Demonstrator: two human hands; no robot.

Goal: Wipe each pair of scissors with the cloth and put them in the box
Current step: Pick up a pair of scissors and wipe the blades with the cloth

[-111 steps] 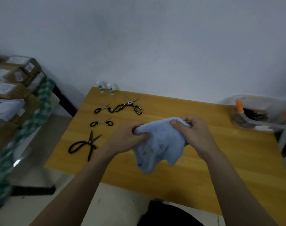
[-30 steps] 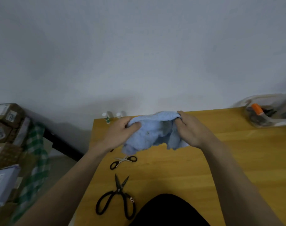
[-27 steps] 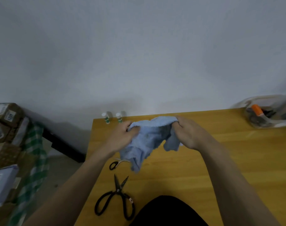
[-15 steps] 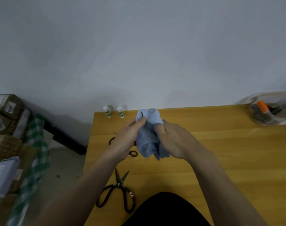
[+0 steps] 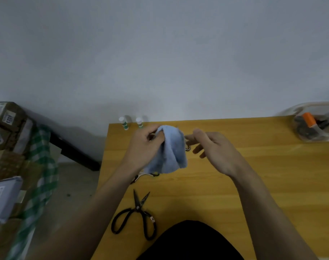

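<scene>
The left hand (image 5: 144, 147) grips the bunched pale blue cloth (image 5: 172, 150) above the yellow wooden tabletop (image 5: 253, 166); the right hand (image 5: 212, 147) hovers beside it, fingers loose. Large black-handled scissors (image 5: 136, 215) lie nearer, untouched.

Wooden desk (image 5: 263, 177) set against a pale wall (image 5: 160, 53). At its 11 o'clock corner, two small white bottles (image 5: 124, 123) with green labels, upright, side by side. At 9 o'clock, off the desk, stacked cardboard boxes (image 5: 6, 121) beside green checked cloth (image 5: 41, 162).
</scene>
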